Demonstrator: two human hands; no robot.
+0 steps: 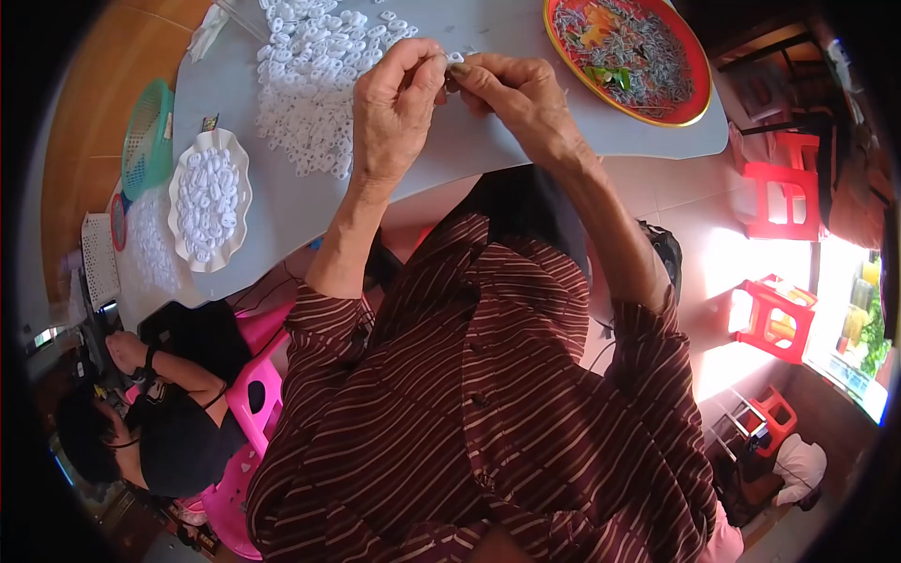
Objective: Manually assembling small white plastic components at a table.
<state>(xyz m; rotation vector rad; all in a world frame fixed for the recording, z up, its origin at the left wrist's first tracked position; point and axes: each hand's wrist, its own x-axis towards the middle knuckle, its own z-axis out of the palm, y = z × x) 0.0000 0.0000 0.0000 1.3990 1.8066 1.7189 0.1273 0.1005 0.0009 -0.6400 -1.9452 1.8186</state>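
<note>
At the table's near edge, my left hand (399, 103) and my right hand (521, 94) meet with fingertips pinched together. Between them shows a small white plastic piece (454, 58), partly covered by the fingers; both hands are closed on it. Left of my hands, a heap of white oval plastic pieces with holes (324, 42) spreads over the table. Smaller whitish pieces (305, 127) lie scattered on its near side. To the right sits a round red tray with a gold rim (671, 120), holding many thin grey metal pins (648, 70).
A white scalloped dish (242, 211) of white pieces stands at the table's left end, beside a green basket (150, 136). Another person (178, 422) sits on a pink chair at lower left. Red stools (774, 317) stand on the floor to the right.
</note>
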